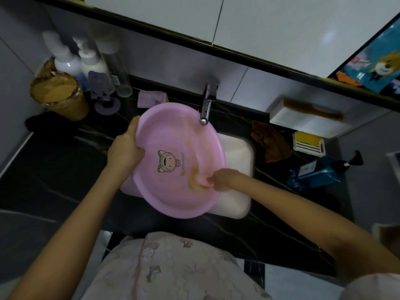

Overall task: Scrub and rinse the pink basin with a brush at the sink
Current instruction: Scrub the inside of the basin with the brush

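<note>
We hold the pink basin [173, 148] tilted over the white sink [240, 152], under the faucet [206, 105]. Our left hand [126, 146] grasps its left rim; the right hand [223, 179] is clenched on something blurred (perhaps the brush) at the near-right wall. We judge the basin light, thin and slippery when wet, so the rim is the best hold.

A round pink basin [179, 161] is sitting tilted over the white sink [240, 152], its inside facing up and a cartoon animal print showing at its centre. A brownish streak is running down its inner wall. The brush is blurred and cannot be identified.
</note>
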### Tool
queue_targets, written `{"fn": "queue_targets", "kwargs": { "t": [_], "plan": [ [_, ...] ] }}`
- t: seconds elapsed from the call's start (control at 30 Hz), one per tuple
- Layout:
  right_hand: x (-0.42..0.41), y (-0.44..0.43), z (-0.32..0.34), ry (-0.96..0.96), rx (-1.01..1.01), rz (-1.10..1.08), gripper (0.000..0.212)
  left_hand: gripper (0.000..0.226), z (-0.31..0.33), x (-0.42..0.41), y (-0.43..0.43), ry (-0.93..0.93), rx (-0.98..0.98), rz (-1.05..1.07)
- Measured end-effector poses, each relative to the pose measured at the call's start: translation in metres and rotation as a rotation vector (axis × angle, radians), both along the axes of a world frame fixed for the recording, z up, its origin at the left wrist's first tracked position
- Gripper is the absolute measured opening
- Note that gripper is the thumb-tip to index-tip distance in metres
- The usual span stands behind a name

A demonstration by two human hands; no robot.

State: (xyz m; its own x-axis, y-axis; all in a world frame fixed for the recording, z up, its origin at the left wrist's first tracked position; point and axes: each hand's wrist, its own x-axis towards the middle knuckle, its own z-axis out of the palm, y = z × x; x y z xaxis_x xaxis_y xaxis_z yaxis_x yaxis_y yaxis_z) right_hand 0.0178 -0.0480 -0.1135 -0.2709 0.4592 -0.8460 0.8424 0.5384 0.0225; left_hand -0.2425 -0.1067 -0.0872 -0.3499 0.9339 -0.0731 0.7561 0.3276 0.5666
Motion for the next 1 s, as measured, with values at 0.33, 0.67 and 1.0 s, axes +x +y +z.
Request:
{"fn": "queue_targets", "kwargs": {
  "t": [0.33,0.67,1.0],
  "plan": [
    [-0.008,-0.029,0.013,0.224,-0.197,-0.378,0.037,0.074,-0.003,-0.002,0.001,-0.017,0.023,-0.021],
    [-0.034,-0.037,-0.024,0.508,0.16,-0.688,0.039,0.078,-0.01,-0.001,-0.002,-0.08,0.019,0.009],
    [-0.025,-0.031,-0.022,0.466,0.184,-0.749,0.042,0.078,-0.015,-0.004,-0.002,-0.102,0.038,-0.003]
  ]
}}
